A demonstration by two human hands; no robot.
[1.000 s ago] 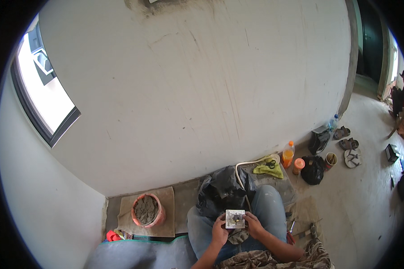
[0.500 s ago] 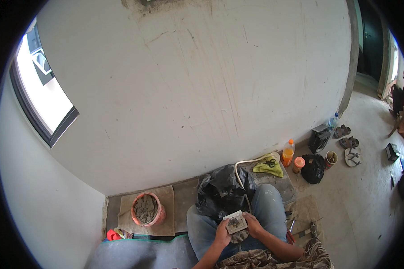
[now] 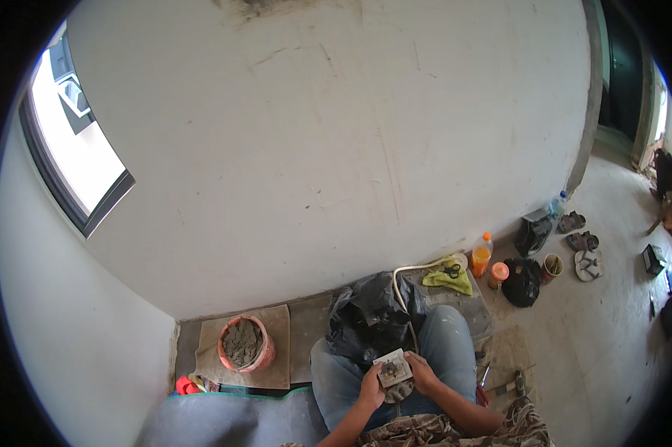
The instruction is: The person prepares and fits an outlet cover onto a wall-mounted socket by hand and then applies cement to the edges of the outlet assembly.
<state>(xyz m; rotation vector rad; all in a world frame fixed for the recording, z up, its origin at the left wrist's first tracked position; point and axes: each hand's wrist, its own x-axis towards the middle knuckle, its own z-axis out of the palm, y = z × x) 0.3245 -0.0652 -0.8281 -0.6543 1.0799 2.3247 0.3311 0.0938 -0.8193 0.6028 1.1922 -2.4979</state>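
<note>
Between my knees, a small square whitish plate (image 3: pixel 403 366) with a rough grey centre is held in both hands. My left hand (image 3: pixel 372 385) is closed on its left edge, and my right hand (image 3: pixel 424 375) grips its right side. Under the plate shows a greyish, crumpled thing (image 3: pixel 398 392) whose kind I cannot make out. Just beyond my hands, a black plastic bag (image 3: pixel 362 309) lies against my legs. A pale cable or hose (image 3: pixel 400 292) curves down across it. The fingers' undersides are hidden by the plate.
Left, an orange-red bucket (image 3: pixel 268 355) of grey mortar (image 3: pixel 242 343) stands on brown sheeting (image 3: pixel 278 379). Right are a green cloth (image 3: pixel 455 279) with scissors, an orange drink bottle (image 3: pixel 481 256), a black bag (image 3: pixel 522 283), sandals (image 3: pixel 588 266) and a hammer (image 3: pixel 521 383). A white wall (image 3: pixel 276 186) rises ahead.
The view has tilted slightly, so the wall and window sit a little lower in the picture. Both hands stay on the plate, nearly unmoved.
</note>
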